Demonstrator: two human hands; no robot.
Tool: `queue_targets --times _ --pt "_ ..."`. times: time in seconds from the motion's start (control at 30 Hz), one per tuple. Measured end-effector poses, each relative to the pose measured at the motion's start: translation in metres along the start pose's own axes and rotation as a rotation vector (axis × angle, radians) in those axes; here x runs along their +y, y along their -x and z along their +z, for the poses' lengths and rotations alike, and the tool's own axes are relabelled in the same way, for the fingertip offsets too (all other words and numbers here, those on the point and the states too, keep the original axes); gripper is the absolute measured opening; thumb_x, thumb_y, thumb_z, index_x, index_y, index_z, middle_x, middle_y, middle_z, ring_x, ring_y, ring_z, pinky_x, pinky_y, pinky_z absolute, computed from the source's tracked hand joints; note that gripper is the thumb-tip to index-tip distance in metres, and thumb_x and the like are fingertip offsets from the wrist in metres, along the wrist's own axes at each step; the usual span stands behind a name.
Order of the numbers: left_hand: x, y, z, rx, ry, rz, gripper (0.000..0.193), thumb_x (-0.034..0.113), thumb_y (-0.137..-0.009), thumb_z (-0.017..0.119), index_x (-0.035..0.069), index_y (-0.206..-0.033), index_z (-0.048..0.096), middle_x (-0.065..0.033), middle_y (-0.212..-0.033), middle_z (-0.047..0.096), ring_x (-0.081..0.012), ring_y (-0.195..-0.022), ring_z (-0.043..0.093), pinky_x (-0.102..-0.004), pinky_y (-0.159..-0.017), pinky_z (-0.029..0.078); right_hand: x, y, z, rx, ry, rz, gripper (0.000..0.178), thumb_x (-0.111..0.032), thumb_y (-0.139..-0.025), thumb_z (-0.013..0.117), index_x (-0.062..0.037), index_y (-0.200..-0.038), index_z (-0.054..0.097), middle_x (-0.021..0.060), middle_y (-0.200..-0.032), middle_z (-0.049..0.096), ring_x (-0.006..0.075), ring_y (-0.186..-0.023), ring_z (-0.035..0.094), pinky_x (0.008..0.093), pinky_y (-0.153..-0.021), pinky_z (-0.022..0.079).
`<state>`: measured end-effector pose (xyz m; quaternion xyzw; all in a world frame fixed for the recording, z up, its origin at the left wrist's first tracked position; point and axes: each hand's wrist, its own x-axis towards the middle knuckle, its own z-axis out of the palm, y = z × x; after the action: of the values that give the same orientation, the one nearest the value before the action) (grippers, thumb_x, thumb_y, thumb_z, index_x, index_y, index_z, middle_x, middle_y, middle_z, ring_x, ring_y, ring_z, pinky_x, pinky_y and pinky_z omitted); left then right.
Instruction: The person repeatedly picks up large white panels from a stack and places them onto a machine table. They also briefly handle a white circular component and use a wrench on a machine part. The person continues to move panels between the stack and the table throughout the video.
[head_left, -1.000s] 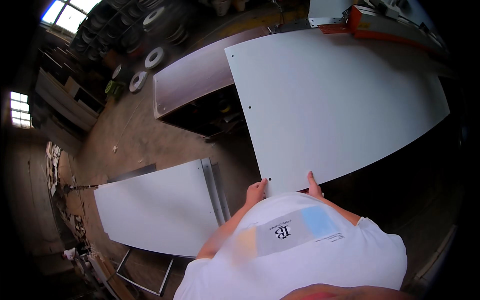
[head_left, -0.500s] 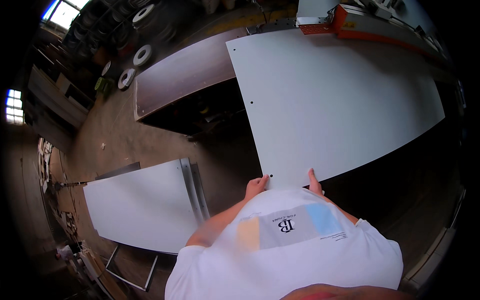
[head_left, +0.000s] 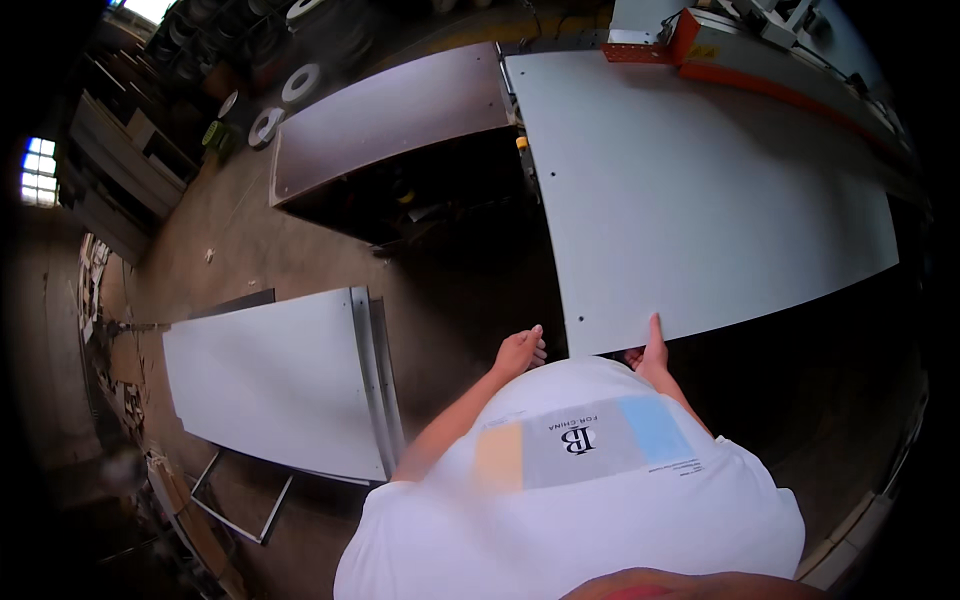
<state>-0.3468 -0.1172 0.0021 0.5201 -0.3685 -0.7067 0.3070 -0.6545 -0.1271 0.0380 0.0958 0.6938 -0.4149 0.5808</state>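
Observation:
A large white panel (head_left: 710, 200) with small dark holes along its left edge lies flat before me and stretches away to the far right. My right hand (head_left: 652, 358) grips its near edge, thumb on the top face and fingers curled underneath. Just left of the panel's near corner, my left hand (head_left: 520, 350) hangs apart from it. Its fingers are curled in, and nothing shows in them.
Orange and grey machinery (head_left: 690, 45) stands over the panel's far side. Left of the panel is a brownish table (head_left: 390, 115), dark underneath. More white panels (head_left: 270, 380) lie stacked on a metal-framed stand at lower left. White rolls (head_left: 300, 83) are at far left.
My left hand has let go of the panel's near left corner. The panel sits farther right in view, leaving a gap beside the left hand; my right hand still holds the near edge.

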Motion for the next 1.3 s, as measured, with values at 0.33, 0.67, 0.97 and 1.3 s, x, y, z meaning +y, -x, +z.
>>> queue_targets --times 0.33,0.67,0.97,1.3 --pt "-0.147 0.117 -0.157 0.330 -0.405 -0.243 0.024 0.027 -0.094 0.059 0.003 -0.093 0.062 -0.0081 -0.083 0.062 -0.0178 -0.070 0.059 -0.0316 -0.063 0.048 -0.006 -0.057 -0.066 0.166 -0.315 -0.269 0.041 -0.049 -0.087 0.069 -0.0151 -0.108 0.062 -0.0018 -0.102 0.066 0.0140 -0.088 0.063 0.0297 -0.073 0.049" --pt "-0.210 0.210 -0.240 0.329 -0.341 -0.292 0.029 0.029 -0.095 0.061 0.004 -0.081 0.061 -0.0032 -0.065 0.058 -0.0120 -0.053 0.055 -0.0267 -0.047 0.043 0.139 0.027 -0.077 0.231 -0.002 -0.260 0.058 -0.051 -0.098 0.048 -0.0005 -0.127 0.052 0.0138 -0.112 0.069 0.0199 -0.090 0.069 0.0291 -0.068 0.049" --pt "-0.256 0.205 -0.300 0.221 -0.513 -0.076 0.026 0.029 -0.095 0.059 0.004 -0.090 0.062 -0.0052 -0.070 0.061 -0.0144 -0.057 0.058 -0.0285 -0.053 0.047 0.224 0.083 -0.051 0.025 0.493 -0.163 0.038 -0.039 -0.100 0.052 -0.0031 -0.111 0.057 0.0078 -0.087 0.069 0.0088 -0.070 0.061 0.0218 -0.052 0.041" --pt "-0.278 0.181 -0.309 0.221 -0.231 -0.223 0.013 0.018 -0.089 0.058 0.007 -0.096 0.061 -0.0100 -0.087 0.061 -0.0231 -0.077 0.059 -0.0369 -0.068 0.049 0.204 0.109 0.008 0.041 0.780 -0.319 0.030 -0.035 -0.100 0.054 -0.0056 -0.105 0.061 0.0032 -0.083 0.067 0.0074 -0.066 0.058 0.0227 -0.059 0.043"
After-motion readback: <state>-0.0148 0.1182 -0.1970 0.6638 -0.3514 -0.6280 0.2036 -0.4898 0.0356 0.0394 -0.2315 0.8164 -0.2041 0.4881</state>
